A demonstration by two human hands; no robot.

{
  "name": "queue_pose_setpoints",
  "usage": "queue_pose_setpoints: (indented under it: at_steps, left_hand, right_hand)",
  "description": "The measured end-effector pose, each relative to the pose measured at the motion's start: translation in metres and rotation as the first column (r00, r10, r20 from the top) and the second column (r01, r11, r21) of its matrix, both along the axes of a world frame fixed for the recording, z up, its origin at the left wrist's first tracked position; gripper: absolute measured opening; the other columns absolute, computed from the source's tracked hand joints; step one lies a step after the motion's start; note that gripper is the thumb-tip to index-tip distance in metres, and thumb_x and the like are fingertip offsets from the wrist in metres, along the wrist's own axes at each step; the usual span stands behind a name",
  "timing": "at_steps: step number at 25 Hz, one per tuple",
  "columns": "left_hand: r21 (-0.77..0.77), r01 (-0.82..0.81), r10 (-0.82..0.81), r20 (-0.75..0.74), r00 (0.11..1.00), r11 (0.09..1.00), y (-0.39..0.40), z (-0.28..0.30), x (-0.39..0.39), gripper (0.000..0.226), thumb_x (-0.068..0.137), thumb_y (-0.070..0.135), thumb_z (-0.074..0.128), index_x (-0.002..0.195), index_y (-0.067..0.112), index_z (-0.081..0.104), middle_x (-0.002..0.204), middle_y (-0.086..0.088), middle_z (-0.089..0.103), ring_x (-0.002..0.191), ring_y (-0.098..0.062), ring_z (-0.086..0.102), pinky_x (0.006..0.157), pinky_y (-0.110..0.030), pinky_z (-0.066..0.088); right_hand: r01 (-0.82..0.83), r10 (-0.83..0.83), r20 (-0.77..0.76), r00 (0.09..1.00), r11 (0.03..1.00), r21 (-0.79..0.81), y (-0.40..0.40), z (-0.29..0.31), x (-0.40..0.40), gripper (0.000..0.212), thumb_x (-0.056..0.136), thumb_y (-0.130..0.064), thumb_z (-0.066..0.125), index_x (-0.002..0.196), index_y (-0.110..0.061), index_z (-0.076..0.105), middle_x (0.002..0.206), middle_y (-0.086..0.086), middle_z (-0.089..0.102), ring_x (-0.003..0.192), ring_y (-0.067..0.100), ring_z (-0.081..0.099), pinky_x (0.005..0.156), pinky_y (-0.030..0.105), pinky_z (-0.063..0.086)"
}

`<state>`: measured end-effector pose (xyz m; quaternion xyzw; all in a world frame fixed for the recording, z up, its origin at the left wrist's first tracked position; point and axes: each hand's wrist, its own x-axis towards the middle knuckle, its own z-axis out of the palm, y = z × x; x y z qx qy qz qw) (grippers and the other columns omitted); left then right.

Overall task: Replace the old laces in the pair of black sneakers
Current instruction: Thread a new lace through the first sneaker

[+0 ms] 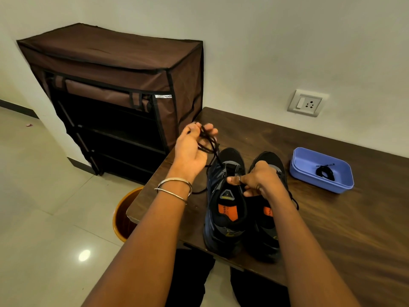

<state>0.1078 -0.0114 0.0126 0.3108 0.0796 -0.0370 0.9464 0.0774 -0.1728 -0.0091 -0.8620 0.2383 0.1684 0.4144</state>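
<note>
Two black sneakers with orange insoles stand side by side on the dark wooden table [332,229], toes away from me: the left sneaker [223,218] and the right sneaker [265,227]. My left hand [192,149] is raised above the table's left edge and holds a bunched black lace [208,140] that runs down to the left sneaker's front eyelets. My right hand [259,180] pinches the top of the left sneaker's tongue, its wrist lying over the right sneaker.
A lilac plastic tray [309,158] with a coiled black lace [325,171] sits on the table to the right. An orange bin [120,216] stands on the floor by the table's left corner. A brown fabric shoe rack [115,85] stands against the wall.
</note>
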Motion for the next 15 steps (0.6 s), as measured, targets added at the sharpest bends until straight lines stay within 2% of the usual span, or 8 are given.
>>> queue_pose_setpoints:
  at_steps: [2, 3, 5, 7, 8, 10, 12, 15]
  left_hand:
    - [-0.185, -0.062, 0.073, 0.051, 0.996, 0.981, 0.008, 0.006, 0.0, 0.026, 0.103, 0.019, 0.038, 0.08, 0.016, 0.049, 0.064, -0.002, 0.054, 0.046, -0.012, 0.047, 0.058, -0.03, 0.049]
    - [-0.104, -0.078, 0.084, 0.056, 0.995, 0.992, 0.011, 0.007, -0.001, 0.025, 0.102, 0.023, 0.041, 0.079, 0.017, 0.048, 0.063, -0.001, 0.051, 0.041, -0.01, 0.039, 0.046, -0.024, 0.041]
    - [0.446, -0.076, 0.054, 0.061, 0.997, 0.892, 0.017, 0.0, -0.002, 0.027, 0.095, 0.037, 0.056, 0.078, 0.018, 0.049, 0.064, 0.0, 0.052, 0.041, -0.009, 0.037, 0.038, -0.021, 0.029]
    - [0.947, -0.015, -0.005, 0.017, 1.0, 0.322, 0.019, -0.013, -0.001, 0.037, 0.08, 0.046, 0.073, 0.085, 0.017, 0.05, 0.077, 0.0, 0.057, 0.059, -0.013, 0.054, 0.052, -0.025, 0.044]
    - [0.998, 0.058, -0.057, -0.056, 0.997, 0.03, 0.018, -0.02, -0.001, 0.045, 0.074, 0.045, 0.078, 0.094, 0.015, 0.051, 0.088, 0.0, 0.056, 0.076, -0.016, 0.059, 0.065, -0.029, 0.05]
    - [0.949, 0.214, -0.155, -0.253, 0.955, -0.233, 0.012, -0.028, -0.004, 0.056, 0.07, 0.04, 0.083, 0.107, 0.013, 0.05, 0.104, -0.002, 0.054, 0.097, -0.023, 0.058, 0.084, -0.037, 0.051]
    - [0.925, 0.256, -0.142, -0.304, 0.942, -0.281, 0.009, -0.035, -0.002, 0.046, 0.071, 0.035, 0.084, 0.099, 0.015, 0.053, 0.106, -0.003, 0.058, 0.097, -0.025, 0.059, 0.082, -0.037, 0.051]
    - [0.962, 0.218, 0.037, -0.215, 0.976, -0.163, 0.005, -0.039, 0.001, 0.029, 0.077, 0.027, 0.076, 0.098, 0.015, 0.061, 0.106, -0.008, 0.063, 0.096, -0.027, 0.063, 0.078, -0.036, 0.053]
  right_hand:
    - [0.003, -0.003, -0.004, 1.0, 1.0, -0.004, 0.0, 0.0, 0.0, 0.054, 0.062, -0.034, 0.093, 0.09, -0.003, 0.058, 0.093, 0.013, 0.067, 0.048, 0.019, 0.061, 0.046, 0.026, 0.053]
    - [0.007, -0.007, -0.002, 1.0, 1.0, 0.0, 0.0, -0.001, 0.0, 0.056, 0.062, -0.034, 0.093, 0.091, -0.002, 0.059, 0.093, 0.014, 0.067, 0.048, 0.019, 0.061, 0.046, 0.026, 0.053]
    - [0.01, -0.01, 0.005, 1.0, 1.0, 0.003, -0.001, -0.001, -0.001, 0.056, 0.061, -0.035, 0.093, 0.092, -0.001, 0.06, 0.092, 0.014, 0.067, 0.046, 0.019, 0.06, 0.046, 0.025, 0.052]
    - [0.013, -0.013, 0.01, 1.0, 1.0, 0.02, -0.001, 0.0, -0.001, 0.054, 0.063, -0.034, 0.093, 0.091, -0.001, 0.06, 0.092, 0.014, 0.066, 0.049, 0.019, 0.06, 0.046, 0.025, 0.052]
    - [0.017, -0.018, 0.016, 1.0, 0.999, 0.032, -0.001, 0.0, -0.001, 0.052, 0.064, -0.032, 0.093, 0.089, -0.002, 0.058, 0.092, 0.014, 0.065, 0.051, 0.02, 0.061, 0.046, 0.025, 0.052]
    - [0.03, -0.031, 0.021, 0.999, 0.999, 0.036, 0.0, 0.0, -0.001, 0.052, 0.065, -0.031, 0.092, 0.088, -0.003, 0.054, 0.095, 0.014, 0.064, 0.055, 0.021, 0.06, 0.045, 0.025, 0.051]
    - [0.035, -0.036, 0.007, 0.999, 0.999, 0.03, 0.0, -0.001, 0.0, 0.053, 0.066, -0.03, 0.092, 0.092, -0.002, 0.055, 0.097, 0.016, 0.064, 0.054, 0.022, 0.061, 0.044, 0.025, 0.05]
    - [0.034, -0.035, 0.005, 0.999, 0.999, 0.022, -0.001, -0.001, 0.0, 0.048, 0.069, -0.029, 0.09, 0.093, -0.001, 0.058, 0.099, 0.017, 0.065, 0.057, 0.023, 0.061, 0.042, 0.024, 0.05]
